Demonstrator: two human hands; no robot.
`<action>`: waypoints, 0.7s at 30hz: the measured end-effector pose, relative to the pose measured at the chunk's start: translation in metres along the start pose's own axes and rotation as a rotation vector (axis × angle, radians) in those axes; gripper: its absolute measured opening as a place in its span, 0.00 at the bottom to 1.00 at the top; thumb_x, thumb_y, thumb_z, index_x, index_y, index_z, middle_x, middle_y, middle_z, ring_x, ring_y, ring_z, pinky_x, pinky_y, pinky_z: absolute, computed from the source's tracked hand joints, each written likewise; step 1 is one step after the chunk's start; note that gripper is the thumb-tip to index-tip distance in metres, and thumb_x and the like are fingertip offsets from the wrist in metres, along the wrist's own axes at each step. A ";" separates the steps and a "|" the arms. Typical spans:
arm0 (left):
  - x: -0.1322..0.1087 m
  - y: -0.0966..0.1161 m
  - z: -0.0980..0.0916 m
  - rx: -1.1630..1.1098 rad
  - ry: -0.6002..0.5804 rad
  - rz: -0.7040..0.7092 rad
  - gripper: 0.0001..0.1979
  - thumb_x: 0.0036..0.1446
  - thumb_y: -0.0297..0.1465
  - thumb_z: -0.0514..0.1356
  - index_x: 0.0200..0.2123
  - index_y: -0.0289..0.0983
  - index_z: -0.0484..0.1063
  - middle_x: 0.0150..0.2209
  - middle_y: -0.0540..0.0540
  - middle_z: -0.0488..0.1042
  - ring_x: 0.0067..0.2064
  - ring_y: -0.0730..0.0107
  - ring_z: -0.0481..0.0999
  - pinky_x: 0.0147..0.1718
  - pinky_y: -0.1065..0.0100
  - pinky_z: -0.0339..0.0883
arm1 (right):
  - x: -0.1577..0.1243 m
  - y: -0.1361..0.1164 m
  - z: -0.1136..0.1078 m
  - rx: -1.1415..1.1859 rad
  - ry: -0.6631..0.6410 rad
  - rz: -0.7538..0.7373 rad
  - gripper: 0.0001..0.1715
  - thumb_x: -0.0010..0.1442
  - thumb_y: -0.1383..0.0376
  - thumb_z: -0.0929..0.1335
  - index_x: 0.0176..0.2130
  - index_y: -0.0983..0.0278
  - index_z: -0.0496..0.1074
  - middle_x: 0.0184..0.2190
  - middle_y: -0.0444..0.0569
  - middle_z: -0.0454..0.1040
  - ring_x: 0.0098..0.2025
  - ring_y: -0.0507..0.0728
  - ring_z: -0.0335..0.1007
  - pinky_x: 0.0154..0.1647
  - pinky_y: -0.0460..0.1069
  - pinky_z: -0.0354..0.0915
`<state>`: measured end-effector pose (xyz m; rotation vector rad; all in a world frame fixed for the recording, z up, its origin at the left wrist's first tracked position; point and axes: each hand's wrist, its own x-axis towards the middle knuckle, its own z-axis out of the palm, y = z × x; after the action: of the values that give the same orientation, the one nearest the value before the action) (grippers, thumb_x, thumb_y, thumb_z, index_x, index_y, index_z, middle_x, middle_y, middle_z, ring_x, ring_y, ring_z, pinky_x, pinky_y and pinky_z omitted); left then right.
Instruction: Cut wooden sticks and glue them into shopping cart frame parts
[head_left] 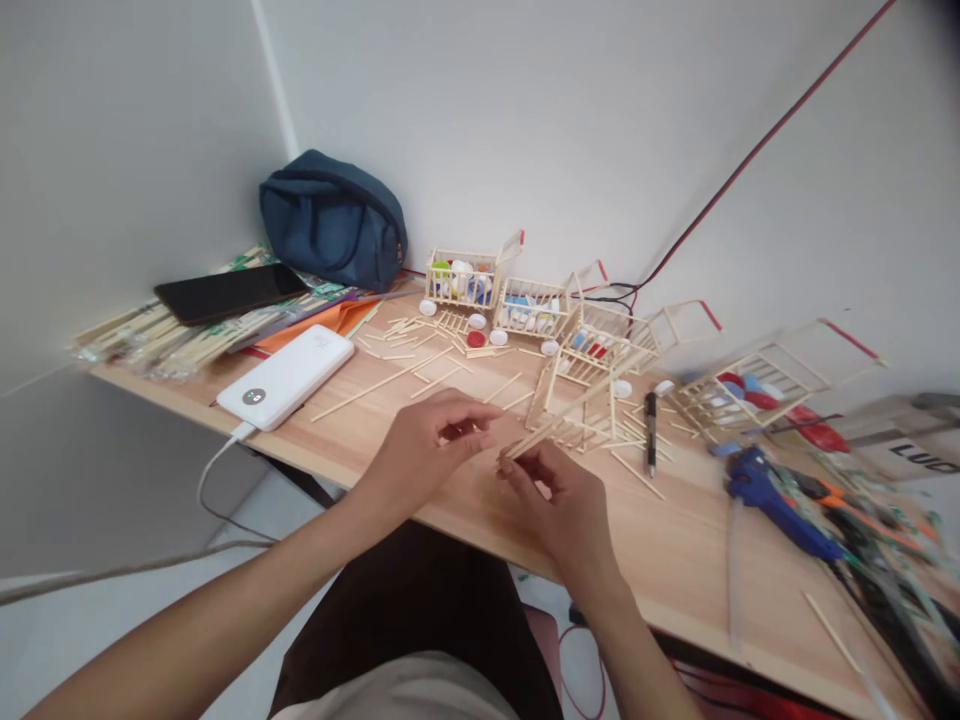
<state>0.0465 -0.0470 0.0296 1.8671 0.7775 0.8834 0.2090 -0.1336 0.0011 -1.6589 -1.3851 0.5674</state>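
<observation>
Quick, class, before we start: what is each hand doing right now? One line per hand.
Left hand: open, fingers loosely curled, no held object visible.
Right hand: closed, pinching thin sticks, number unclear.

- Passage: the counter's (675,545) front strip between right grip (566,495) and glue gun (784,508).
- Obstacles: wooden carts (495,285) behind (wheels (499,338) jutting), black pen (650,432), white power bank (289,378) leftward.

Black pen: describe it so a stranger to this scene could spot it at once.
On the wooden table, start at the right hand and look beyond it to the right. The pen lies there, left of the blue glue gun and beside loose sticks. Its dark, thicker barrel sets it apart from those thin, pale sticks.
</observation>
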 end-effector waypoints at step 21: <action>0.007 -0.013 0.020 -0.390 -0.264 -0.337 0.12 0.47 0.37 0.65 0.29 0.31 0.75 0.25 0.49 0.73 0.27 0.75 0.68 0.27 0.73 0.60 | -0.006 0.000 -0.007 0.119 -0.133 0.127 0.15 0.54 0.57 0.70 0.39 0.63 0.76 0.32 0.48 0.78 0.31 0.54 0.71 0.32 0.47 0.65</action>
<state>0.0646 -0.0449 0.0128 1.4189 0.6732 0.5169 0.2127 -0.1417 0.0039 -1.6454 -1.3188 0.8303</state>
